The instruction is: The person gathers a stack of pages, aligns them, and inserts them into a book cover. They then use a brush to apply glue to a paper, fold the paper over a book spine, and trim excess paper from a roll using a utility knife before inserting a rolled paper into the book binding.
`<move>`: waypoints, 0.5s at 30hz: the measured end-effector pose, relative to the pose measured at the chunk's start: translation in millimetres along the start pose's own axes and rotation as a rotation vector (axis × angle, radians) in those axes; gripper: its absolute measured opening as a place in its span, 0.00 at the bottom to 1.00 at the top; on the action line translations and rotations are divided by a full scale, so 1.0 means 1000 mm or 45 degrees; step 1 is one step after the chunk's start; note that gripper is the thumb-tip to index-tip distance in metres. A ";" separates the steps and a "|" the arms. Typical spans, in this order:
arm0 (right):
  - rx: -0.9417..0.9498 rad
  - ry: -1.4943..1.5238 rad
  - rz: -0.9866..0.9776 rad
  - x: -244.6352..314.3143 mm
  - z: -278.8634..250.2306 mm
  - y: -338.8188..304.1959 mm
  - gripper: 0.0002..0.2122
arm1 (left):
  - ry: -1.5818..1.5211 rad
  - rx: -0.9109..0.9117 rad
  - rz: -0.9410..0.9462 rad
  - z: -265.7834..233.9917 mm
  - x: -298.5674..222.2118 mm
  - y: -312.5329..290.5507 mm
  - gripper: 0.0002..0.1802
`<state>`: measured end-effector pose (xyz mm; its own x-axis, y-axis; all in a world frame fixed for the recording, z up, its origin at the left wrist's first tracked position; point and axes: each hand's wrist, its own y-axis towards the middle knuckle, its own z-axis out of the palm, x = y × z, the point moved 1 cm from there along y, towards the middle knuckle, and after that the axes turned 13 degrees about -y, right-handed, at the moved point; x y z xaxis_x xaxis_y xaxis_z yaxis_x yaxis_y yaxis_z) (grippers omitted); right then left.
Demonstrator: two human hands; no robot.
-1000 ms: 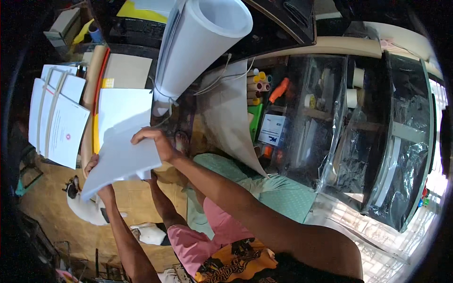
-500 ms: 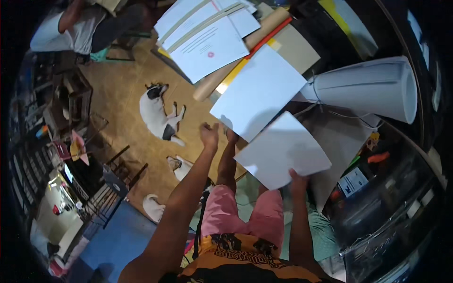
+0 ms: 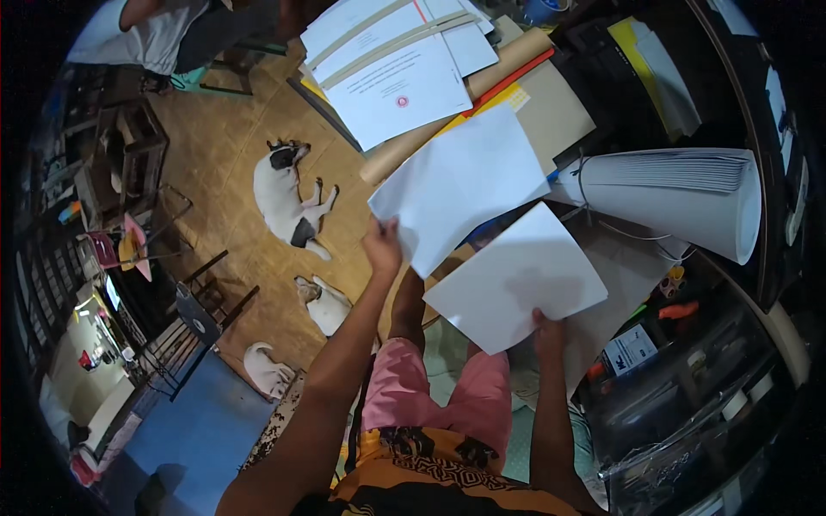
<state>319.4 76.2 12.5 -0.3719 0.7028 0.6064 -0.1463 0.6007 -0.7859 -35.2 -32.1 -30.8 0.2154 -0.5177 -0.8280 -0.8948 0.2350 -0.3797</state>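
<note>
My left hand (image 3: pixel 382 246) pinches the left edge of a blank white sheet of paper (image 3: pixel 469 176), which is bent and partly lifted. Under its lower edge a strip of blue shows. Closer to my body, my right hand (image 3: pixel 549 334) grips the near edge of another blank white sheet (image 3: pixel 520 279), thumb on top; whether it is one sheet or several I cannot tell. The two papers lie apart by a narrow gap. Beyond them sits a pile of printed papers (image 3: pixel 396 95) with brown bands across it, next to a brown cardboard tube (image 3: pixel 413 148).
A big tied roll of white paper (image 3: pixel 662 193) lies on the right, above a dark plastic-covered surface (image 3: pixel 680 413). Dogs lie on the tiled floor (image 3: pixel 219 193) to the left, one a black-and-white dog (image 3: pixel 288 202). Another person (image 3: pixel 163 39) sits at the far left.
My left hand has closed on the upper sheet's edge, and that sheet has shifted left and bent. My right hand still holds its paper. The view has moved slightly.
</note>
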 end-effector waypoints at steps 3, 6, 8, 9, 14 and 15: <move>0.029 -0.087 -0.069 -0.002 0.013 0.026 0.24 | 0.168 0.092 0.362 -0.052 -0.040 -0.007 0.09; 0.046 -0.108 -0.003 0.008 0.027 0.056 0.24 | -0.066 -0.028 0.616 -0.122 -0.084 -0.010 0.19; 0.036 -0.280 0.042 0.042 0.049 0.069 0.23 | -0.187 -0.069 0.929 -0.170 -0.111 -0.002 0.10; 0.043 -0.280 0.034 0.047 0.058 0.084 0.23 | 0.152 -0.342 0.818 -0.190 -0.121 0.003 0.10; 0.286 -0.346 -0.154 0.068 0.106 0.169 0.19 | -0.218 -0.217 0.604 -0.204 -0.144 0.025 0.09; 0.311 -0.444 -0.124 0.079 0.119 0.177 0.18 | -0.175 -0.218 0.586 -0.201 -0.136 0.025 0.08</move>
<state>155.1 192.7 -92.6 -0.6268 0.4516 0.6349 -0.3929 0.5205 -0.7581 -165.4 -121.1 154.7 -0.1769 -0.2765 -0.9446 -0.9579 0.2691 0.1006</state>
